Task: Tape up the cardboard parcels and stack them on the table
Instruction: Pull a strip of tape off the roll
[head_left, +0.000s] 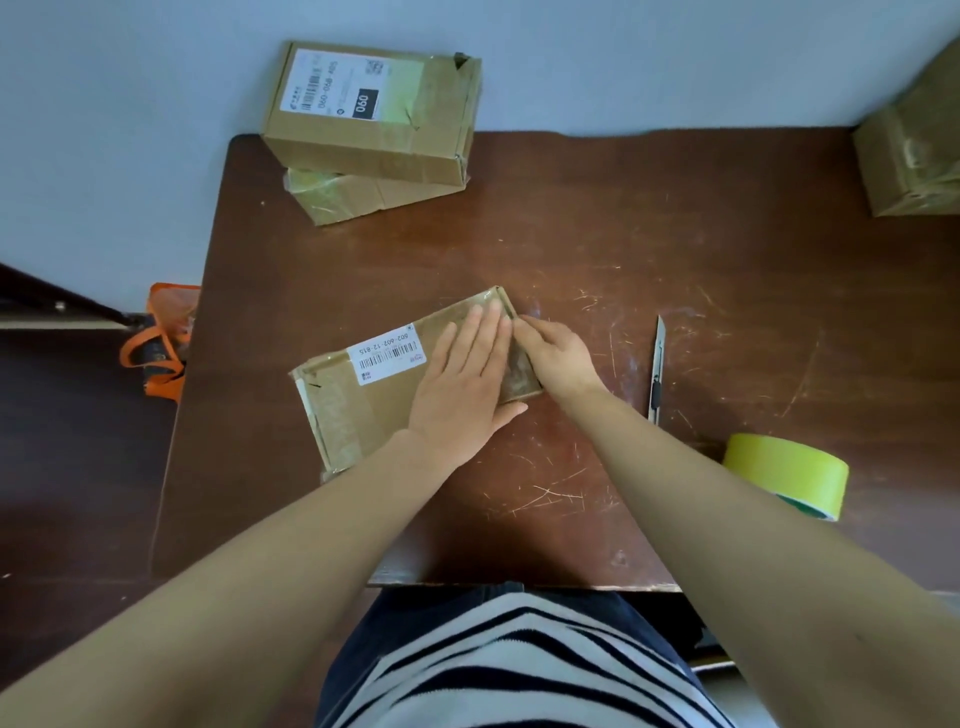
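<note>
Flat parcel (363, 395) lies askew on the table (675, 234), in front of the person. The left hand (462, 374) lies spread on its top near the right end, fingers straight and pressing. The right hand (556, 358) has its fingers bent against that end face; whether it grips or only presses cannot be told.

The parcel is judged light and stiff-walled, and slick where the glossy tape runs, so lift it by the long sides. It is closed and its contents are unseen.

Beyond it to the left, an upper parcel (374, 114) sits skewed on a lower parcel (353, 195), both closed. To its right lies a utility knife (657, 369). Right of it and nearer the person stands a tape roll (784, 473).
</note>
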